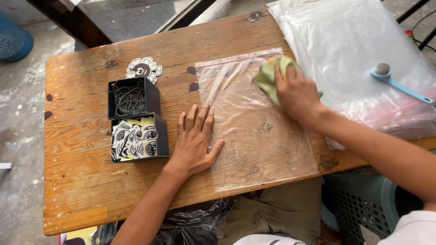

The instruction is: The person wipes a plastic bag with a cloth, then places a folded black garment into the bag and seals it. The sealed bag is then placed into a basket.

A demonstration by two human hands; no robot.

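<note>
From the head camera, a worn wooden tabletop (81, 190) fills most of the frame. A clear plastic zip bag (259, 136) with a red seal strip lies flat at the centre of it, its lower edge reaching the near edge of the tabletop.

The left hand (196, 141) lies palm down at centre frame, fingers spread and straight, gripping nothing. Its fingertips and thumb press on the left edge of the zip bag, while the palm rests on the bare wood.

The right hand (297, 95), right of centre and higher in the frame, is curled over a crumpled green cloth (271, 75) and presses it against the upper part of the zip bag, near the seal strip. The cloth shows past the knuckles towards the upper left; the fingers are closed down on it.

Left of the left hand stand two small dark open boxes, touching each other. The upper box (133, 96) holds a tangle of thin dark cords; the lower box (140, 137) is packed with round black-and-white stickers. Just above them a flower-shaped black-and-white sticker (144, 69) lies on the wood.

In the upper right, a stack of more clear bags (354, 41) overlaps the tabletop's right edge, and a light blue brush (399, 85) with a round head rests on it. A blue basket (13, 41) sits on the floor at the upper left.
</note>
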